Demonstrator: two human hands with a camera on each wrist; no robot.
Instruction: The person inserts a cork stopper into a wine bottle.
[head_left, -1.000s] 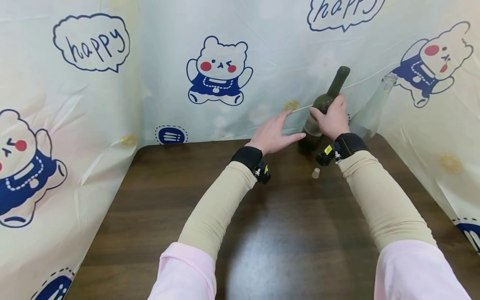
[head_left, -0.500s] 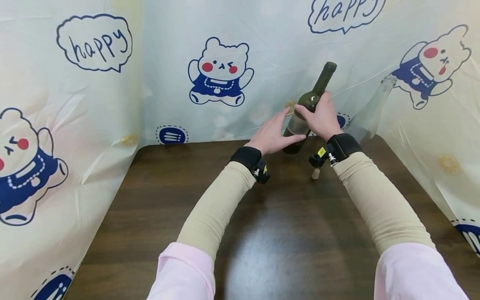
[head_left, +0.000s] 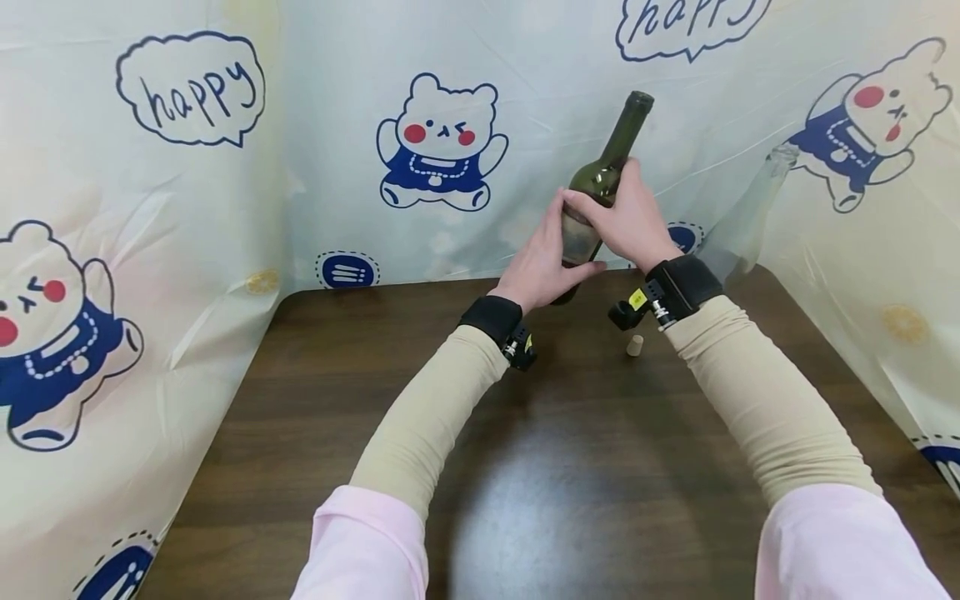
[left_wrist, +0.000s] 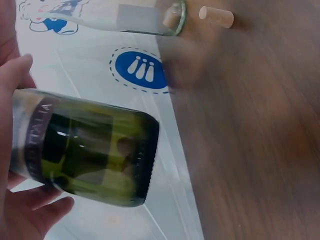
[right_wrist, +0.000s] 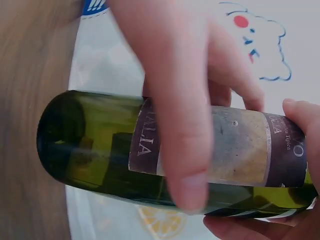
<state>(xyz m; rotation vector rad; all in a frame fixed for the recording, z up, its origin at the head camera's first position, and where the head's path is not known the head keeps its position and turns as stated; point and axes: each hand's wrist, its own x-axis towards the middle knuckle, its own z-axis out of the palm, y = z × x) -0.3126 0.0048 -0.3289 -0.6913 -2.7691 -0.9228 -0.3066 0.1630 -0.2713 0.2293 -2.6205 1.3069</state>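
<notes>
A dark green glass wine bottle (head_left: 581, 242) with a worn label is held tilted, its neck leaning right and its base raised above the table in the left wrist view. My right hand (head_left: 637, 212) grips it near the shoulder, thumb across the front. My left hand (head_left: 532, 267) is beside the bottle's lower half, fingers extended along its left side. Its straight thumb reaches across in front, blurred in the right wrist view; whether it touches the glass I cannot tell. In the head view both hands hide parts of the label and base.
A small cork (head_left: 634, 346) stands on the brown wooden table (head_left: 337, 417), near my right wrist. Behind that wrist, at the back right, is a clear glass bottle (head_left: 753, 208). A pale printed curtain (head_left: 315, 150) closes off the table's back and sides.
My right hand has brought the wine bottle leftward and raised it off the table to my left hand. My left hand has barely moved; its fingers are now at the bottle's side.
</notes>
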